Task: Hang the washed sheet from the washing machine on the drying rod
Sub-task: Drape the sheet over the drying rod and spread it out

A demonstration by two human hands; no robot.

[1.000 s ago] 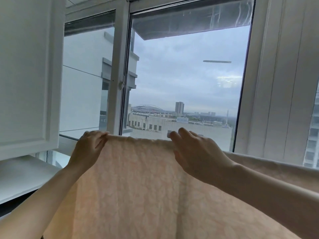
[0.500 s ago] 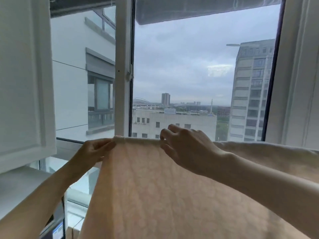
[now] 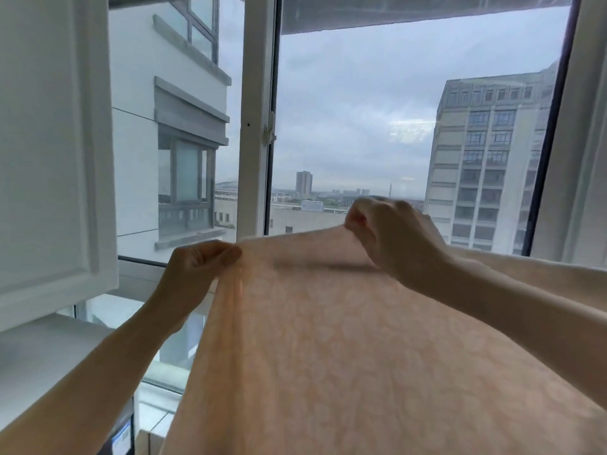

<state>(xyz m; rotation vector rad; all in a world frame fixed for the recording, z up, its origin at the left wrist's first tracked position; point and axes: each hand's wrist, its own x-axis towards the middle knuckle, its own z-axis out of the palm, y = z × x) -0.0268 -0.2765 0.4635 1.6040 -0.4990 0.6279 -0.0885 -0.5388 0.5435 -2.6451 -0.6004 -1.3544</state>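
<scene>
Left hand (image 3: 197, 267) pinches the top edge of the peach sheet (image 3: 328, 339). Right hand (image 3: 394, 238), blurred, grips the same edge before the window (image 3: 256, 126).

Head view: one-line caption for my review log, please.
Both hands, left hand and right hand, pinch the top edge of a peach sheet before a window.

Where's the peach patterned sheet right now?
In the head view, the peach patterned sheet fills the lower middle and right, its top edge pinched by the left hand and right hand before the window.
</scene>
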